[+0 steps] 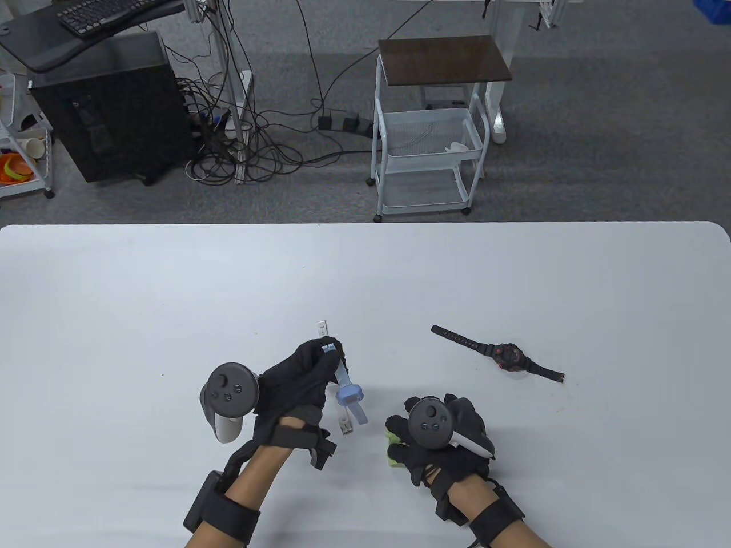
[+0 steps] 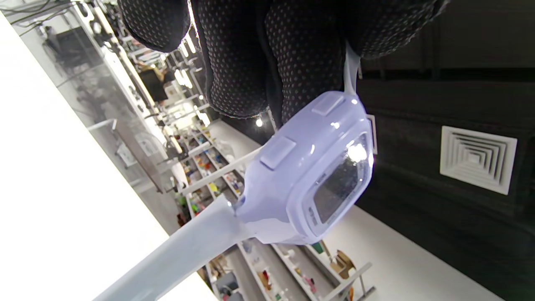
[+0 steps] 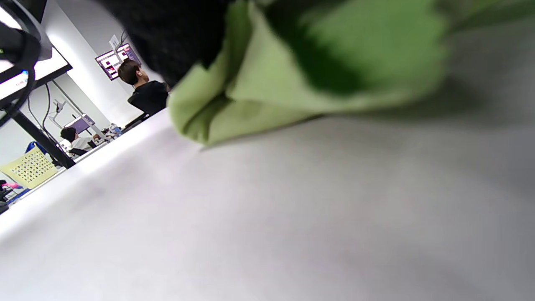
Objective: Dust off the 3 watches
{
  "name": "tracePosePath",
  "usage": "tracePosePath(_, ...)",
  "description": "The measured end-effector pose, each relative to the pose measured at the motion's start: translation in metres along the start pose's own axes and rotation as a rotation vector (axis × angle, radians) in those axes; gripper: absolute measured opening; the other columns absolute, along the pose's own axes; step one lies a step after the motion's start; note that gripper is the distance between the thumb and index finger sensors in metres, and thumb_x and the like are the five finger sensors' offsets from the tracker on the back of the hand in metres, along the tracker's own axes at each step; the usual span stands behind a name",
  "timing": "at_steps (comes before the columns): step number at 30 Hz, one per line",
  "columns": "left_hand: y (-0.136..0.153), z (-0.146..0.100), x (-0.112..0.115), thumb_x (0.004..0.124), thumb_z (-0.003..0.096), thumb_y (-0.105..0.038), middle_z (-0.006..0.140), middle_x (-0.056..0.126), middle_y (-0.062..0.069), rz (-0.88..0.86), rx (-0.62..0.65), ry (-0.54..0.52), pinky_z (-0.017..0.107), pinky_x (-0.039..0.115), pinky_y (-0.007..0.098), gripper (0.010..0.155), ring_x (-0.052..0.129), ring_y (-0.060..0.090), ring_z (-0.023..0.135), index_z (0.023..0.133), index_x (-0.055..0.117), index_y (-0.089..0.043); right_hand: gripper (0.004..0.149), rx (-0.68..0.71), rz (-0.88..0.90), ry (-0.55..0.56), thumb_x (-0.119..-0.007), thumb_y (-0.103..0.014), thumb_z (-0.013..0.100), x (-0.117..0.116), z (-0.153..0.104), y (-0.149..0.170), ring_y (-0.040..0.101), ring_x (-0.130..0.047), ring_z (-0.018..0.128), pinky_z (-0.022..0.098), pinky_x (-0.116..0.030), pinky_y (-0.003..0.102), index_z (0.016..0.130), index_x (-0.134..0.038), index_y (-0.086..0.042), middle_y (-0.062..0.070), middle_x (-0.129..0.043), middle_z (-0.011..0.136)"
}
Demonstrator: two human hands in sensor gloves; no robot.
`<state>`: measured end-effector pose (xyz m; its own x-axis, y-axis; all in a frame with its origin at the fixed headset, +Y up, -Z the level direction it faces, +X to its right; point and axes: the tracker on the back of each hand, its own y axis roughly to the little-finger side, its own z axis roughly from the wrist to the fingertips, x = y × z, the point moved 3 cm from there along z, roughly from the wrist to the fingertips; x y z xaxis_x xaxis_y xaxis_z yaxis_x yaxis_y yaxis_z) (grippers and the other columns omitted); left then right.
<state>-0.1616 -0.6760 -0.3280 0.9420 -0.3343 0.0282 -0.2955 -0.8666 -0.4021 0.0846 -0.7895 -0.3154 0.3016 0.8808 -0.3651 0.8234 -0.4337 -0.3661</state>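
A pale lilac plastic digital watch [image 2: 311,175] with a squarish case, raised side buttons and a grey screen is hanging above the white table [image 1: 171,297], its strap gripped in the curled fingers of the left hand [image 1: 300,379]; the case is dangling below the fist and the lower strap end is pointing towards the table. A white watch strap [image 1: 323,328] is lying on the table under that hand, mostly hidden. A black watch with a red-accented face [image 1: 508,357] is lying flat with its straps stretched out, well apart to the right.

The table is sitting on grey carpet; beyond it, a white wire trolley with a dark wooden top [image 1: 437,123] is standing, with a black computer tower [image 1: 108,108] and tangled cables to the left.

The right hand [image 1: 437,434] is resting low near the table's front edge, its fingers curled round a crumpled green cloth [image 3: 292,71] that is touching the tabletop.
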Motion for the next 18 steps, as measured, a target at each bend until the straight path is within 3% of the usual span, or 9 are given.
tracePosePath(9, 0.002, 0.001, 0.004, 0.071, 0.0565, -0.051, 0.066, 0.098, -0.014, 0.005, -0.017, 0.012, 0.068, 0.070, 0.051, 0.044, 0.099, 0.015, 0.078, 0.090, 0.074, -0.022, 0.077, 0.007, 0.062, 0.018, -0.078, -0.057, 0.037, 0.006, -0.004, 0.005, 0.058, -0.038, 0.094, 0.057, -0.017, 0.079, 0.100, -0.058, -0.016, 0.027, -0.040, 0.108)
tracePosePath(18, 0.006, 0.007, 0.014, 0.071, 0.0565, -0.051, 0.064, 0.098, -0.014, -0.006, -0.062, 0.033, 0.067, 0.072, 0.050, 0.044, 0.101, 0.014, 0.076, 0.089, 0.075, -0.022, 0.082, 0.011, 0.350, 0.172, -0.074, -0.062, 0.039, 0.036, -0.021, 0.035, 0.062, -0.035, 0.091, 0.053, -0.015, 0.080, 0.101, -0.055, -0.011, 0.032, -0.037, 0.106)
